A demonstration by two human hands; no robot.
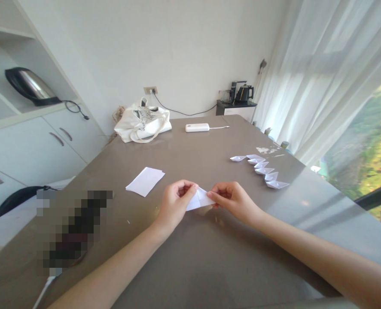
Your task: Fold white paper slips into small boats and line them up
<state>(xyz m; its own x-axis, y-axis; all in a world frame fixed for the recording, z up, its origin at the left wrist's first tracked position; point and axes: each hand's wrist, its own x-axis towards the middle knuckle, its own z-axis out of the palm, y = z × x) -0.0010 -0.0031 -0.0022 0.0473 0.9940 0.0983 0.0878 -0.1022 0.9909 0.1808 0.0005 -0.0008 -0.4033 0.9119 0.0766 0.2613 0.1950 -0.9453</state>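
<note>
Centrally, just above the grey table (190, 266): a small folded white paper (199, 200), pinched from both ends. Left hand (174, 202) closed on the paper's left edge, thumb and curled fingertips clamped over it. Right hand (232, 198) closed on the right corner, thumb on top and forefinger beneath. Both ends of the paper covered by fingers, only the middle showing. Held low over the tabletop; impossible to tell whether touching it. Both forearms reaching in from the near edge.

Beyond the left hand, lying flat and apart from the fingers: a small stack of white sheets (145, 181). Beyond the right hand and off to its right, well apart: a curved row of paper boats (264, 169), several of them set close together. Past the boats, near the table's right edge: a few white scraps (267, 150).

At the far end: a white cloth bag (143, 124), slumped, handles loose. Beside it, a white power bank (197, 127) with a short cable.

Near left: a pixelated patch (71, 231), hiding whatever sits there.

Off the table: a steel kettle (32, 86) on a shelf at left, a black kettle set (240, 92) on a stand in the far corner, a sheer curtain (322, 86) along the window at right.
</note>
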